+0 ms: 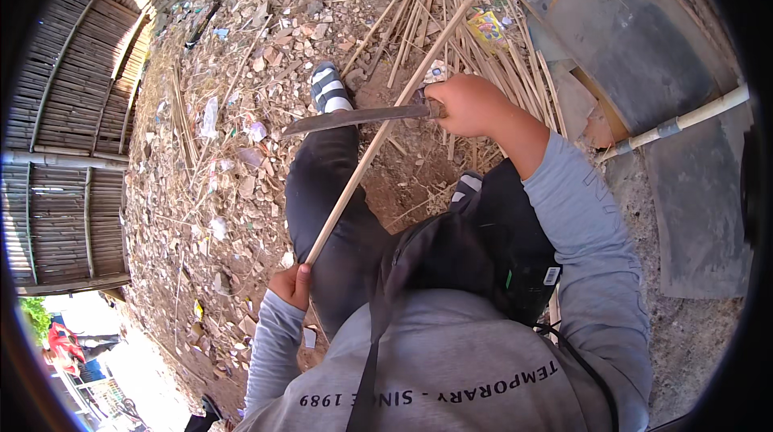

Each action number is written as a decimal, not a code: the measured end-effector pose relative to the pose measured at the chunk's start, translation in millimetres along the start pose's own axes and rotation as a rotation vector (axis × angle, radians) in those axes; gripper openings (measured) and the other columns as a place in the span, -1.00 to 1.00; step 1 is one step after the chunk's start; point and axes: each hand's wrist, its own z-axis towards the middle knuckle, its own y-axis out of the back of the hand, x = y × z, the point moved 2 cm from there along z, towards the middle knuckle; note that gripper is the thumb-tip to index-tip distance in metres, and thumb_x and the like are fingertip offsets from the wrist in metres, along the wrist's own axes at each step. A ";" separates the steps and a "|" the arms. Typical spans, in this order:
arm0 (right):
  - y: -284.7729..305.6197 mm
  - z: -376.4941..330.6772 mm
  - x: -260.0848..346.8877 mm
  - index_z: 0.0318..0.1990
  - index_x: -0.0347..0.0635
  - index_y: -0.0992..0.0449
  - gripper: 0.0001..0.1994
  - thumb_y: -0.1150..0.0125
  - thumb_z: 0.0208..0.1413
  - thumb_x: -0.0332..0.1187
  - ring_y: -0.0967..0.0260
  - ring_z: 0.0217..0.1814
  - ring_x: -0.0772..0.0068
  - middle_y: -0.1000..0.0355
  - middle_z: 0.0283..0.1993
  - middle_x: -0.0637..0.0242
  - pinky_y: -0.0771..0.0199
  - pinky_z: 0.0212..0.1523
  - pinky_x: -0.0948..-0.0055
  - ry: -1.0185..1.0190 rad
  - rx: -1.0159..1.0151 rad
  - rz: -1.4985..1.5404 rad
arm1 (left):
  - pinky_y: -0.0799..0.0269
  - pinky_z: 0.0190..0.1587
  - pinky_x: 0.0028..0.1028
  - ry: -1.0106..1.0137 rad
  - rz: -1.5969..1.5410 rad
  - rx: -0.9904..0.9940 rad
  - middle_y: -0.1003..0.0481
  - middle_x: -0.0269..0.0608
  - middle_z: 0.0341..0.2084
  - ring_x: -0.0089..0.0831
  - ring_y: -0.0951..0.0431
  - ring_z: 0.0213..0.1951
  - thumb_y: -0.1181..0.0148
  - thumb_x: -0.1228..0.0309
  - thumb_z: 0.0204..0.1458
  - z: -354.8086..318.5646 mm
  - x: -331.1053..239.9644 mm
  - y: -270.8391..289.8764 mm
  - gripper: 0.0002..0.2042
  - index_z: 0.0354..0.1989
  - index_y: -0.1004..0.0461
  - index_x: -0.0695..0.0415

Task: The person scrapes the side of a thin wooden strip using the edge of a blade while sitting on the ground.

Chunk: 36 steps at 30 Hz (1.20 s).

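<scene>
My left hand (294,285) is closed round the near end of a long, pale bamboo strip (348,190), beside my left thigh. The strip slants away over my left leg toward the far right. In my right hand (471,106) is the handle of a machete (346,120). Its dark, slightly curved blade points left and lies across the strip about midway along, over my left shin. Whether the edge bites into the strip cannot be made out.
Beyond my feet lies a loose pile of similar strips (451,37). Broken tile and litter cover the ground (233,182). Dark boards (628,29) and a pale pole (684,122) lie to the right. A woven bamboo wall (64,214) stands left. A person in red (66,347) is far off, lower left.
</scene>
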 end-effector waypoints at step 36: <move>2.3 9.9 -22.2 -0.25 -0.10 -0.57 -0.78 -0.31 -0.05 -0.27 -0.51 -0.26 -0.01 -0.52 -0.38 0.08 -0.47 -0.23 0.05 -0.191 0.003 0.124 | -0.29 -0.52 -0.05 -0.120 0.338 -0.377 -0.38 0.16 -0.70 0.22 -0.43 -0.57 0.15 0.06 0.28 -0.2 -5.9 -14.1 -0.53 -0.53 -0.36 0.20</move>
